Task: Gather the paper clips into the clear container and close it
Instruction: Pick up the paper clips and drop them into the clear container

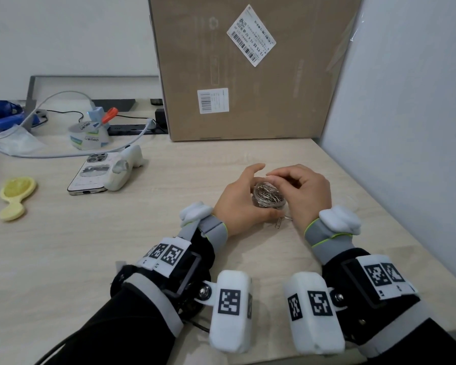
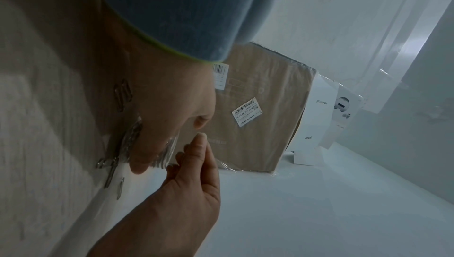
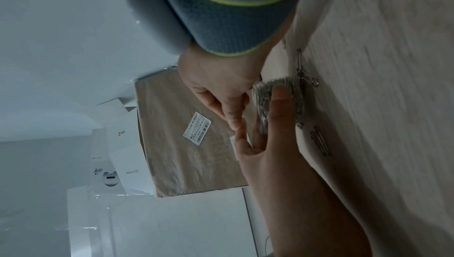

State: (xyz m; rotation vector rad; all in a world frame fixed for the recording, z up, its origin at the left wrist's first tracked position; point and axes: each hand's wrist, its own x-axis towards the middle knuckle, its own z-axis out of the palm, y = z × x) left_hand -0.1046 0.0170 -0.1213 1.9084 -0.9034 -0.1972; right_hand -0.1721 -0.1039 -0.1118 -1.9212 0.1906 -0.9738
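Note:
A small clear container [image 1: 270, 198] packed with silver paper clips stands on the wooden table [image 1: 142, 246]. My left hand [image 1: 238, 198] holds it, thumb along its near side [image 3: 282, 102] and fingers round the far left. My right hand [image 1: 303, 185] hovers over its mouth with fingertips pinched together. A thin silver sliver at the tips looks like a paper clip. Several loose paper clips [image 1: 281, 222] lie on the table just in front of the container, also seen in the wrist views [image 2: 123, 94] [image 3: 319, 141]. A faint clear round shape [image 1: 356, 204] right of my right wrist may be the lid.
A large cardboard box [image 1: 248, 75] stands behind the hands. A white wall [image 1: 406, 127] borders the table on the right. To the left lie a phone [image 1: 90, 175], a white device [image 1: 124, 169], a yellow hand mirror [image 1: 13, 198], a tape dispenser [image 1: 87, 135] and cables.

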